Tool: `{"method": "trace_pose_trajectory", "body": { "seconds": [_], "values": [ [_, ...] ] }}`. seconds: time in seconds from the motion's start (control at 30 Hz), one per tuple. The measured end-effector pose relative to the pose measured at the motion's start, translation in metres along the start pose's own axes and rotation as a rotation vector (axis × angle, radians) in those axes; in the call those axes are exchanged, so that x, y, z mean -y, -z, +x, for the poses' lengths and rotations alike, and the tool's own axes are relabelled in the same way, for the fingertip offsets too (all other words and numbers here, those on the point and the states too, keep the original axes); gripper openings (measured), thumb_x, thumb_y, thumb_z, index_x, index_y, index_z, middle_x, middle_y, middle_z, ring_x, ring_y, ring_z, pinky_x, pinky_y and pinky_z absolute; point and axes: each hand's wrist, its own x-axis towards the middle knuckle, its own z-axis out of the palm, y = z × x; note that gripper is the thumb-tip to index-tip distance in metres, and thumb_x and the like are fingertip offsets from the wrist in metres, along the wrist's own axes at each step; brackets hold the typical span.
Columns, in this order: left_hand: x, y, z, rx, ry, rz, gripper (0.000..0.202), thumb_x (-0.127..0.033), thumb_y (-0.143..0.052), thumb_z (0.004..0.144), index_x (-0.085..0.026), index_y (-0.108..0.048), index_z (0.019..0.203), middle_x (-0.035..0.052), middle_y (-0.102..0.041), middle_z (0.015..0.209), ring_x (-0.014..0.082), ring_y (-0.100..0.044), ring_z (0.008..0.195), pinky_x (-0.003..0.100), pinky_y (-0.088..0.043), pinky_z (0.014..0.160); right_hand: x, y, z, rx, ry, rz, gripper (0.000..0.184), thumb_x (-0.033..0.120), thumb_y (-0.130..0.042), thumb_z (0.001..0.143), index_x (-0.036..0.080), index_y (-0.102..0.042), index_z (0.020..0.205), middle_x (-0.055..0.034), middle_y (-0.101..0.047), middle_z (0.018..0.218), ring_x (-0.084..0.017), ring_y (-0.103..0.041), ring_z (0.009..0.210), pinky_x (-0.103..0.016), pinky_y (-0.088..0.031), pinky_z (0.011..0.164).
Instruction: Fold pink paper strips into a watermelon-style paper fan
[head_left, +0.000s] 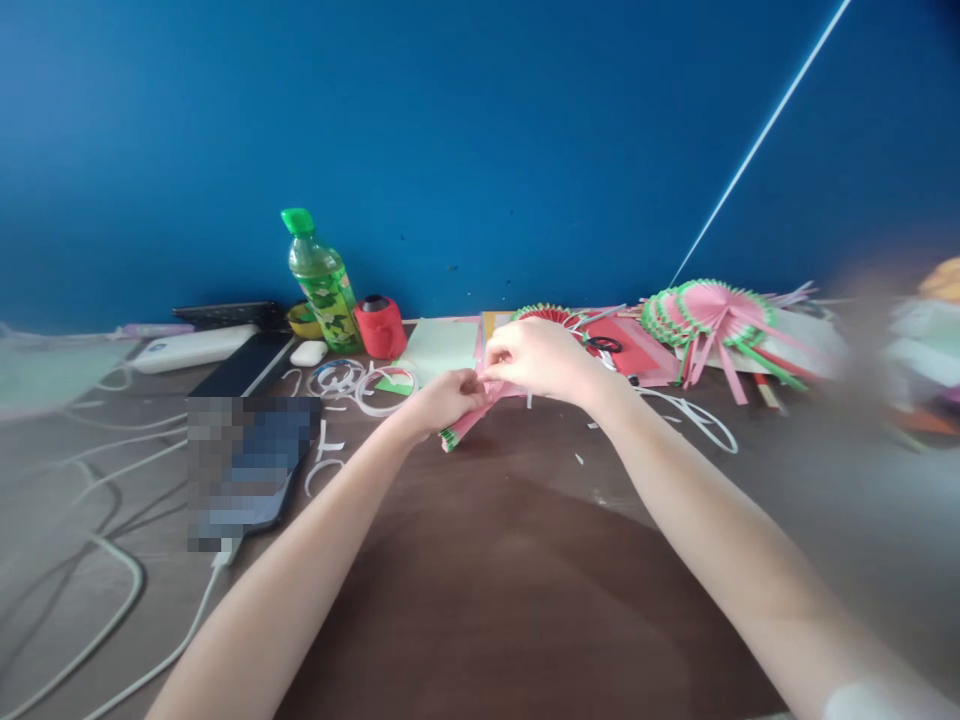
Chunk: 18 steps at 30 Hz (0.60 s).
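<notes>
Left hand (446, 400) is closed around the lower part of a pleated paper strip (454, 434). The strip is pink, with a green-and-red edge showing at its free end. Right hand (536, 360) is closed over the strip's upper end, its fingers curled so that the pinch itself is hidden. The strip slants between the two hands, just above the brown table (525, 560), near the middle of the head view.

The likeliest trouble is the pleats springing open if either grip slackens, since folded paper pushes back. Pulling the hands apart could also tear or flatten the thin folds. Scissors (604, 345) lie just behind the right hand, and white paper offcuts (375, 385) lie near the left, so a careless sweep could snag either.

Both forearms reach forward from the lower corners and converge. The right hand sits higher and farther off, its wrist bent inward. The left hand is lower, with its knuckles up.

Finished paper fans (712, 315) are stacked well to the right. A green bottle (322, 280) stands at the back left, and a phone (247, 470) on a white cable (112, 620) lies to the left.
</notes>
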Motion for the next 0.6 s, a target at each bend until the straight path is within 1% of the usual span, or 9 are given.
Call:
{"method": "trace_pose_trajectory", "body": {
  "seconds": [0.07, 0.17, 0.27, 0.37, 0.47, 0.53, 0.6],
  "values": [
    [0.003, -0.001, 0.003, -0.053, -0.009, -0.114, 0.013, -0.027, -0.060, 0.070, -0.014, -0.056, 0.071, -0.0012, -0.055, 0.065, 0.0110, -0.049, 0.062, 0.024, -0.036, 0.061, 0.003, -0.003, 0.000, -0.037, 0.001, 0.009, 0.016, 0.028, -0.062, 0.074, 0.017, -0.068, 0.065, -0.0019, -0.061, 0.064, -0.012, -0.048, 0.063, -0.026, -0.027, 0.054],
    [0.008, 0.001, 0.007, -0.118, 0.025, -0.354, 0.015, -0.025, -0.062, 0.072, -0.014, -0.052, 0.069, -0.0023, -0.050, 0.059, 0.0082, -0.044, 0.052, 0.021, -0.033, 0.051, 0.005, -0.003, 0.001, -0.052, -0.036, 0.130, 0.015, 0.026, -0.061, 0.074, 0.016, -0.067, 0.065, -0.0003, -0.058, 0.057, -0.010, -0.046, 0.056, -0.025, -0.028, 0.053],
    [0.008, 0.007, 0.009, -0.093, 0.083, -0.652, 0.016, -0.020, -0.063, 0.073, -0.014, -0.049, 0.068, -0.0029, -0.048, 0.054, 0.0070, -0.043, 0.046, 0.019, -0.031, 0.043, 0.001, -0.002, 0.002, -0.059, -0.025, 0.304, 0.016, 0.024, -0.059, 0.075, 0.014, -0.065, 0.064, 0.0005, -0.057, 0.055, -0.007, -0.044, 0.051, -0.024, -0.030, 0.052],
    [0.006, 0.013, 0.009, -0.063, 0.100, -0.835, 0.013, -0.013, -0.060, 0.076, -0.013, -0.049, 0.068, -0.0006, -0.052, 0.057, 0.0072, -0.049, 0.048, 0.017, -0.035, 0.043, -0.006, -0.002, 0.004, -0.065, -0.014, 0.482, 0.017, 0.026, -0.061, 0.074, 0.012, -0.064, 0.063, 0.0001, -0.058, 0.058, -0.007, -0.044, 0.051, -0.023, -0.032, 0.051],
    [0.003, 0.018, 0.008, -0.043, 0.068, -0.930, 0.010, -0.014, -0.059, 0.078, -0.012, -0.051, 0.071, 0.0018, -0.056, 0.060, 0.0081, -0.052, 0.050, 0.017, -0.039, 0.044, -0.016, -0.004, 0.006, -0.005, -0.069, 0.694, 0.022, 0.032, -0.066, 0.071, 0.012, -0.061, 0.063, 0.0020, -0.054, 0.053, -0.005, -0.042, 0.047, -0.022, -0.032, 0.047],
    [0.002, 0.021, 0.008, -0.019, 0.050, -0.975, 0.011, -0.015, -0.058, 0.079, -0.013, -0.050, 0.072, 0.0022, -0.057, 0.060, 0.0085, -0.053, 0.051, 0.017, -0.040, 0.044, -0.023, -0.006, 0.007, 0.067, -0.118, 0.839, 0.024, 0.035, -0.068, 0.068, 0.012, -0.060, 0.064, 0.0039, -0.050, 0.047, -0.005, -0.040, 0.043, -0.021, -0.030, 0.044],
    [0.003, 0.022, 0.008, 0.009, 0.030, -1.010, 0.012, -0.016, -0.057, 0.080, -0.013, -0.050, 0.071, 0.0017, -0.057, 0.060, 0.0081, -0.054, 0.050, 0.016, -0.040, 0.044, -0.030, -0.009, 0.009, 0.154, -0.131, 0.947, 0.025, 0.035, -0.069, 0.067, 0.012, -0.060, 0.068, 0.0032, -0.052, 0.046, -0.005, -0.041, 0.042, -0.021, -0.028, 0.042]
  ]
}}
